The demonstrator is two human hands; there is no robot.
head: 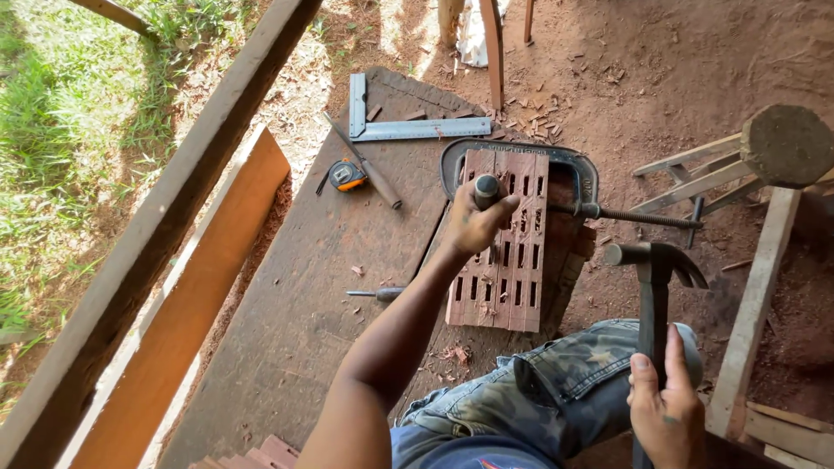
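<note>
My left hand (473,224) grips a chisel (486,188) by its handle, held upright on a reddish wooden piece (512,278) cut with rows of slots. A large metal C-clamp (569,165) pins that piece to the dark plank workbench (304,295). My right hand (667,408) is closed around the handle of a claw hammer (653,269), whose head is raised to the right of the slotted piece, apart from the chisel. My knee in patterned trousers (565,382) sits below the piece.
On the bench lie a metal try square (395,128), a tape measure (348,175), a second chisel (369,169) and a small tool (375,293). Long boards (174,321) run along the left. A wooden stool (773,152) stands at the right on red dirt strewn with chips.
</note>
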